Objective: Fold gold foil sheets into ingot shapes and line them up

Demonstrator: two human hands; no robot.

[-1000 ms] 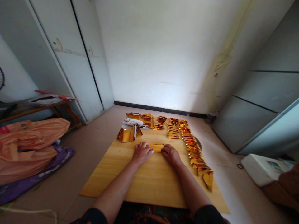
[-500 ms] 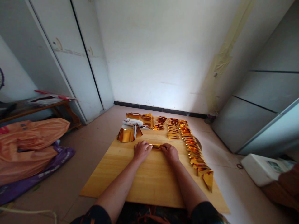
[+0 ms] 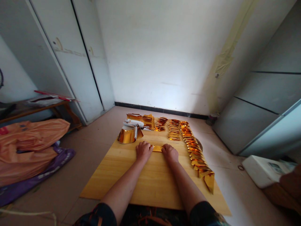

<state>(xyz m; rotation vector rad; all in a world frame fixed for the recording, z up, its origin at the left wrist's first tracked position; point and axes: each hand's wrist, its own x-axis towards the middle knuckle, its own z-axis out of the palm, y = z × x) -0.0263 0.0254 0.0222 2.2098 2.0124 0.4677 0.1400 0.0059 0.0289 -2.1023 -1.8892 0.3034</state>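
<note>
A small strip of folded gold foil paper [image 3: 157,148] lies low over the wooden board, stretched between my two hands. My left hand [image 3: 144,151] grips its left end with the fingers closed. On the opposite end, my right hand [image 3: 170,153] is closed in the same way. Beyond my left hand sits a curved stack of gold foil sheets [image 3: 127,135] with white backs. Folded gold foil pieces [image 3: 174,130] stand in rows at the far side, and a longer row of them [image 3: 194,149] runs down the board's right side.
The wooden board [image 3: 150,188] stands in front of me. Orange and purple bags [image 3: 33,147] lie on the floor at left, beside a wooden bench [image 3: 68,114]. A white foam box [image 3: 261,171] is at right, near a grey cabinet [image 3: 254,110].
The foil strip between my hands shows a broader, flatter face now. Both hands have shifted only slightly and keep their hold. The rows and the stack have not moved.
</note>
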